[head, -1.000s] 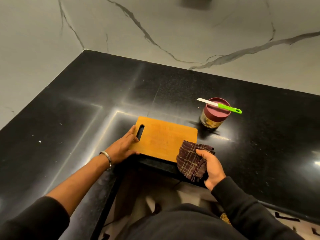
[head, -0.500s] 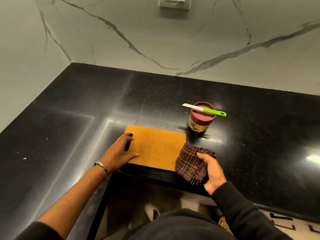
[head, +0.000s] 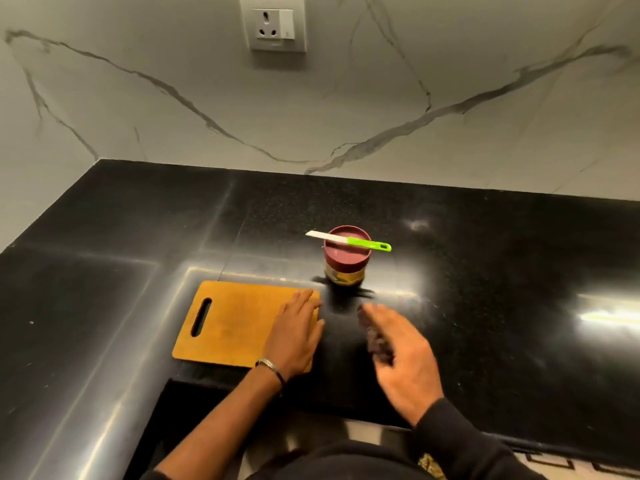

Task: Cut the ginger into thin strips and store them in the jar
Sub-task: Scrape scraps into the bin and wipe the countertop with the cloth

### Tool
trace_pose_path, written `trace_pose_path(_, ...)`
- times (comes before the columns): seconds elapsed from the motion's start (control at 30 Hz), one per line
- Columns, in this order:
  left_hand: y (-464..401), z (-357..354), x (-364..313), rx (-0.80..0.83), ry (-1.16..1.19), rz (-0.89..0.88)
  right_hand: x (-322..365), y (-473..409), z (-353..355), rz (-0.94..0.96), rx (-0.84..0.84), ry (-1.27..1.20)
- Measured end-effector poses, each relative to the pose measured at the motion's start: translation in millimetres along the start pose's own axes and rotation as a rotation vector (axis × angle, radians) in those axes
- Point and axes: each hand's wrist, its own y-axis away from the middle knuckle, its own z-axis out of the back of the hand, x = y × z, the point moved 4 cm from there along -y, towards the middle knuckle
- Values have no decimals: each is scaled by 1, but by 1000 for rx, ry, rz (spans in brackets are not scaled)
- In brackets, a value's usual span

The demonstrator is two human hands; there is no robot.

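Observation:
A wooden cutting board [head: 235, 323] with a handle slot lies flat on the black counter [head: 502, 306]. My left hand [head: 298, 336] rests flat on the board's right end, fingers straight. My right hand [head: 401, 355], blurred by motion, is just right of the board with a dark checked cloth [head: 375, 336] under its fingers and palm. Behind them stands a glass jar [head: 346, 259] with a maroon lid. A knife [head: 349, 241] with a green handle lies across the lid. No ginger shows on the board.
A marble wall with a socket [head: 273, 24] backs the counter. The counter runs in an L to the left. The near edge drops off below my wrists.
My left hand moved from the board's handle end to its right end. My right hand carried the cloth off the board to the counter beside it. The view tilted upward.

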Motion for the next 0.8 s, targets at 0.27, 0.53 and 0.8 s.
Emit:
trace_pose_path(0.27, 19, -35, 14, 154, -371, -8, -26, 39, -41, 51, 458, 600)
trace_pose_path(0.53, 8, -22, 16, 152, -402, 2, -2, 38, -76, 153, 384, 573)
trace_pose_path(0.8, 13, -18, 19, 109, -380, -47, -67, 2, -16, -375, 125, 689)
